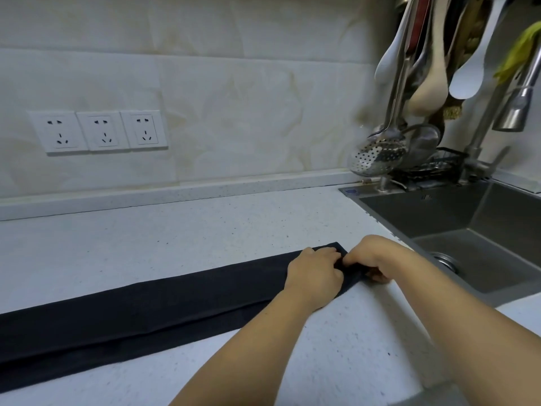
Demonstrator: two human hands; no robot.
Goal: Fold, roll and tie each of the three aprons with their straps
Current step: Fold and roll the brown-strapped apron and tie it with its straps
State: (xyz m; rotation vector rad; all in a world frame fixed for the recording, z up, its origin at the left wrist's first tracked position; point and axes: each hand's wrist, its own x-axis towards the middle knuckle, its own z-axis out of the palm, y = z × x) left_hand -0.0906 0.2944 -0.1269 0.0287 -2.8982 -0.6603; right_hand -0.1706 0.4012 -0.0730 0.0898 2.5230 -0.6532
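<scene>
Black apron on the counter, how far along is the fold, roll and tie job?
Done: the black apron lies folded into a long narrow band on the countertop. In hand: the left hand and right hand both pinch its end by the sink, apparently starting the roll. Left: rolling the band and tying it with straps. No other aprons are in view.

The 2 bare forearms reach forward and converge. The left hand (314, 273) and right hand (371, 259) touch, knuckles up, fingers curled, pinching the end of the black apron (146, 312).
</scene>
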